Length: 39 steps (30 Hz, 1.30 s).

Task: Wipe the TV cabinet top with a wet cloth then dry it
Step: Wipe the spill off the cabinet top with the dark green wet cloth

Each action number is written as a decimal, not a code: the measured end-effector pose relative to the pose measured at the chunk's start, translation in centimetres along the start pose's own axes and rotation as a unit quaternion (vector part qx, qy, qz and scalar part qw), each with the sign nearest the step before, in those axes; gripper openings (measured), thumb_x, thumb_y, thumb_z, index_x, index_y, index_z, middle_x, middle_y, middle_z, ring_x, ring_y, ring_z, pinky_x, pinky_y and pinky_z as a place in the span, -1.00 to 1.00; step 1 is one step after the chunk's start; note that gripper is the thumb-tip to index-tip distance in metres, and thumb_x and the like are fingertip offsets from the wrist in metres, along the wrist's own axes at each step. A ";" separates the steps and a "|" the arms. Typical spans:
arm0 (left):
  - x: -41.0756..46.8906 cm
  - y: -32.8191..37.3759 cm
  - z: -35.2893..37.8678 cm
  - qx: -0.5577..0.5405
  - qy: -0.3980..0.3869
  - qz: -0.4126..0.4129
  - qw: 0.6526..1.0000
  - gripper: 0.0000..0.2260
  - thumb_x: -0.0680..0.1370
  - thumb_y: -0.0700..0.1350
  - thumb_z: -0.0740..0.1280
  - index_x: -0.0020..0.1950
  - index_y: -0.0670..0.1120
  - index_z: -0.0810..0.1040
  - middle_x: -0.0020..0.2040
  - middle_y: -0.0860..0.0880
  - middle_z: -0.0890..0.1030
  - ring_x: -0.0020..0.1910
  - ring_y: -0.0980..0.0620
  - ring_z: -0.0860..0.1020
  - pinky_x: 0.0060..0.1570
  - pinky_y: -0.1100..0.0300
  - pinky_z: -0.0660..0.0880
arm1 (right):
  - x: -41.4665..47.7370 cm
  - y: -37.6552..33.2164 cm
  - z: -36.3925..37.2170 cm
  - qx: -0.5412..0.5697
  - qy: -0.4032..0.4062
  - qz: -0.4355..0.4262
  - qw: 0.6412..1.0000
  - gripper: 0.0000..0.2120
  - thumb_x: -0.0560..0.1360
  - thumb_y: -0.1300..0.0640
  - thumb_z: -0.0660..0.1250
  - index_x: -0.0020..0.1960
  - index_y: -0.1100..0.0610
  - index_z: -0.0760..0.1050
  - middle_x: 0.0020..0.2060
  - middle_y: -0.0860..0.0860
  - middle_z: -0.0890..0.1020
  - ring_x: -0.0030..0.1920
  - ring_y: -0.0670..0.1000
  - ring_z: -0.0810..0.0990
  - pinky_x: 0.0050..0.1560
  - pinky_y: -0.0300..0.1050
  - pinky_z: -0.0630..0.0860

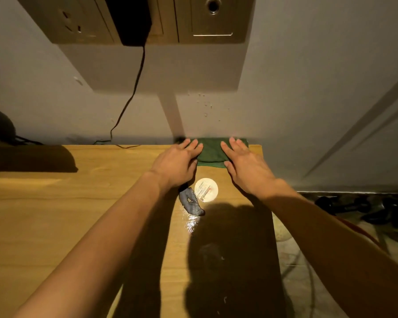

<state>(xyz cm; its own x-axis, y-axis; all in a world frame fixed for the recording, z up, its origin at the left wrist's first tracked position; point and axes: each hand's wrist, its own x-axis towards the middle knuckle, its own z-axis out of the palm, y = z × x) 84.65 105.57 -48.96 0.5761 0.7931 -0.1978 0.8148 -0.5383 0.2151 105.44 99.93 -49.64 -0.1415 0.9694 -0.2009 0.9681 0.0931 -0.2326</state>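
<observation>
A small round white lid [206, 190] with tiny print on it lies on the cabinet, but the words are too small and blurry to read. Just beside it, on its left, lies a flat grey curved thing [191, 202] with a hole in it; I cannot tell what it is. Both sit on the long wooden TV cabinet top [55, 214], which is light yellow-brown with a soft grain. A shiny wet patch [191, 223] glints on the wood close to the grey thing, next to a big dark shadow. The folded dark green cloth [210, 152] lies at the far edge of the top, touching the grey wall [308, 88], near the right end of the cabinet. The left hand [178, 160] lies flat on the left side of the cloth with its fingers spread, not curled around anything. The right hand [245, 162] lies flat on the right side of the cloth the same way, pressing down and not gripping. High on the wall is a gold-coloured socket panel [83, 19] with a black plug [130, 19] in it. A thin black cord [133, 88] hangs from the plug down to the back of the cabinet. A few pale specks dot the wall above the cloth. On the right, past the end of the cabinet, dark things lie on the floor in the dim light.
</observation>
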 end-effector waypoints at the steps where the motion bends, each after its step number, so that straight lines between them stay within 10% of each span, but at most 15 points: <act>1: -0.4 0.2 0.2 -0.005 0.002 -0.002 1.000 -0.52 0.64 -0.04 0.15 0.58 -0.03 0.21 0.58 -0.02 0.23 0.55 -0.05 0.17 0.48 0.09 0.13 | -0.2 -0.1 0.3 -0.003 0.004 0.001 1.000 -0.46 0.67 0.04 0.07 0.60 0.07 0.01 0.59 0.10 0.06 0.57 0.09 0.03 0.50 -0.03 0.08; 9: -4.2 1.0 1.3 -0.026 -0.035 -0.019 0.999 -0.50 0.65 0.10 0.09 0.59 0.05 0.15 0.60 0.06 0.15 0.58 0.01 0.07 0.49 0.00 0.16 | -4.5 -1.8 1.8 -0.028 0.008 0.015 0.999 -0.47 0.67 -0.03 0.02 0.59 -0.01 -0.01 0.59 0.01 0.04 0.57 0.03 0.01 0.37 0.05 0.35; 39: -20.0 5.3 5.3 -0.031 -0.049 0.030 0.998 -0.49 0.61 -0.09 0.11 0.58 0.03 0.17 0.59 0.00 0.20 0.57 0.00 0.12 0.48 0.04 0.24 | -19.6 -9.1 7.4 -0.005 0.007 0.083 0.996 -0.47 0.66 0.05 0.08 0.59 -0.01 0.02 0.58 0.05 0.09 0.56 0.06 0.03 0.48 0.06 0.22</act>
<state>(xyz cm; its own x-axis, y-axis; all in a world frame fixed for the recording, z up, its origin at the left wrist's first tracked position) 77.77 85.39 -48.93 0.6303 0.7263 -0.2742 0.7744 -0.5635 0.2876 97.92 78.37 -50.67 0.0243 0.9746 -0.2228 0.9801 -0.0671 -0.1867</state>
